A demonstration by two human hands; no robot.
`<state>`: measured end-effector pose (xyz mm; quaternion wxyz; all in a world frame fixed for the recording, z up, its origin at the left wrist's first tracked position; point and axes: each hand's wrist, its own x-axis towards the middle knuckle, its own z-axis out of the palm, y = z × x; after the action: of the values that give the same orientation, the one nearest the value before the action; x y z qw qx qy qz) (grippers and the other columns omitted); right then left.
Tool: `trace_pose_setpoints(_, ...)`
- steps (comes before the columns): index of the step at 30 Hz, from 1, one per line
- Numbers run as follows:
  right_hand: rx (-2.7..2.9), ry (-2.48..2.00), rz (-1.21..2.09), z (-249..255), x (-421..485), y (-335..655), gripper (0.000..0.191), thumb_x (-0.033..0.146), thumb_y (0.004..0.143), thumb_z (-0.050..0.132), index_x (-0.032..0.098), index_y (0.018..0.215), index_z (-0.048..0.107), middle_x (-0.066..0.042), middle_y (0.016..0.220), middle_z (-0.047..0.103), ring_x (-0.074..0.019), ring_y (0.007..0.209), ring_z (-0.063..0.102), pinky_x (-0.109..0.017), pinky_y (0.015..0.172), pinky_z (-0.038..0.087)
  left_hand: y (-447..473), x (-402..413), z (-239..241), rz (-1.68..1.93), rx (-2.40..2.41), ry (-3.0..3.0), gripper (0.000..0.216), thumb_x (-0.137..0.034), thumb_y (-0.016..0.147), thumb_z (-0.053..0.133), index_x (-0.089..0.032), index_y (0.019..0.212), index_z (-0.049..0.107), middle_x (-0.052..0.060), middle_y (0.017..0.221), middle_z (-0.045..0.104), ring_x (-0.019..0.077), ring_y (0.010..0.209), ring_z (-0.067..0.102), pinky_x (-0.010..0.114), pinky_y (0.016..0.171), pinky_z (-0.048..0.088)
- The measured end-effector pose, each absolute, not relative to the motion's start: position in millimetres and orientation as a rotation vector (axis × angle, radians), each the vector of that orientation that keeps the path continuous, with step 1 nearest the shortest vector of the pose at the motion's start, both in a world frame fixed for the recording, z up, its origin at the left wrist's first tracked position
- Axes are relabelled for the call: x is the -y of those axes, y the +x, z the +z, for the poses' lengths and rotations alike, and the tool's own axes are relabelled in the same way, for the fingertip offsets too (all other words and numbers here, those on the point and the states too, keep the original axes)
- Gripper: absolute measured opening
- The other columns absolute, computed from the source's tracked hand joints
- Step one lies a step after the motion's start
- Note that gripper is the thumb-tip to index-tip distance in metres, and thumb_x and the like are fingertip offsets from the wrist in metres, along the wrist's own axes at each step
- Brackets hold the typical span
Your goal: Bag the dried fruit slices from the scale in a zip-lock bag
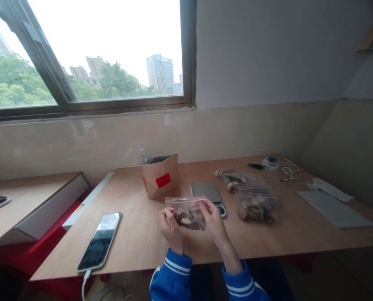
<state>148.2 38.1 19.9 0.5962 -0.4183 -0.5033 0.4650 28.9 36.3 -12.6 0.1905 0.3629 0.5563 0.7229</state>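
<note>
Item: small zip bag of dried pieces, held above the table, near its front edge. Our left hand and right hand pinch its sides, grip closed on it. Step, we judge: sealing; next, pressing along the strip. Kitchen scale behind.

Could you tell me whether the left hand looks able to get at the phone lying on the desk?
Probably yes: the phone lies uncovered beside the left hand, though that hand holds the zip bag.
</note>
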Motion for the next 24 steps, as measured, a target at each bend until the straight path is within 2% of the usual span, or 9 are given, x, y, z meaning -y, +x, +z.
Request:
trace_pose_setpoints(3,1.154,-0.991,1.069,19.1,-31.7,161.0,0.036,0.052,0.084,0.054,0.018,0.086,0.064,-0.007,0.083,0.071,-0.0202,0.077,0.066,-0.031,0.075,0.052,26.5,-36.4,-11.4,1.951,-1.505,0.954,0.035,-0.044,0.084,0.053,-0.019,0.108,0.053,0.007,0.109,0.058,0.0184,0.099,0.056,0.032,0.086,0.044)
trace_pose_setpoints(5,1.137,-1.004,1.06,15.7,-28.5,169.0,0.038,0.053,0.084,0.053,0.018,0.087,0.064,-0.007,0.083,0.072,-0.0201,0.077,0.066,-0.031,0.074,0.052,26.2,-41.0,-15.0,1.818,-1.387,0.975,0.043,-0.045,0.08,0.059,-0.019,0.113,0.052,0.009,0.116,0.057,0.0208,0.11,0.053,0.035,0.095,0.04)
trace_pose_setpoints(7,1.082,-1.009,1.048,11.5,-26.1,175.7,0.038,0.054,0.083,0.053,0.018,0.086,0.065,-0.007,0.081,0.072,-0.0204,0.075,0.067,-0.03,0.072,0.052,28.5,-45.8,-19.5,1.716,-1.315,0.914,0.048,-0.045,0.075,0.065,-0.018,0.113,0.054,0.01,0.117,0.057,0.0225,0.113,0.052,0.037,0.098,0.039)
trace_pose_setpoints(11,0.974,-0.997,1.047,5.4,-24.1,185.5,0.039,0.056,0.08,0.057,0.018,0.085,0.065,-0.008,0.077,0.073,-0.0223,0.073,0.068,-0.032,0.07,0.054,37.9,-47.4,-21.9,1.627,-1.172,0.852,0.044,-0.046,0.072,0.068,-0.015,0.102,0.061,0.01,0.106,0.064,0.0222,0.103,0.058,0.035,0.091,0.043)
trace_pose_setpoints(14,0.949,-1.008,1.027,4.2,-23.3,192.2,0.041,0.056,0.079,0.058,0.017,0.088,0.065,-0.008,0.077,0.073,-0.0228,0.072,0.069,-0.034,0.071,0.054,44.6,-43.0,-18.9,1.658,-1.059,0.849,0.037,-0.045,0.073,0.067,-0.015,0.093,0.062,0.005,0.087,0.066,0.0169,0.084,0.062,0.028,0.077,0.047)
trace_pose_setpoints(17,0.928,-1.032,0.988,5.3,-20.5,200.1,0.041,0.055,0.078,0.06,0.017,0.09,0.065,-0.009,0.077,0.073,-0.0225,0.071,0.069,-0.033,0.07,0.053,49.5,-39.4,-18.5,1.719,-1.028,0.792,0.033,-0.042,0.072,0.069,-0.015,0.089,0.061,0.0,0.076,0.063,0.0113,0.071,0.059,0.022,0.067,0.045)
trace_pose_setpoints(21,0.866,-1.064,0.89,6.2,-14.2,213.3,0.037,0.05,0.072,0.068,0.016,0.086,0.065,-0.008,0.078,0.073,-0.0212,0.07,0.068,-0.031,0.068,0.052,55.1,-37.0,-23.0,1.735,-0.996,0.743,0.033,-0.04,0.07,0.071,-0.015,0.09,0.061,-0.001,0.075,0.063,0.0091,0.066,0.057,0.02,0.062,0.044)
trace_pose_setpoints(24,0.823,-1.106,0.824,1.9,-11.8,224.0,0.037,0.05,0.071,0.068,0.016,0.085,0.066,-0.008,0.079,0.073,-0.0212,0.07,0.067,-0.031,0.068,0.051,57.1,-34.8,-26.2,1.697,-0.992,0.747,0.037,-0.04,0.07,0.071,-0.016,0.096,0.063,0.002,0.082,0.066,0.0103,0.067,0.059,0.021,0.062,0.045)
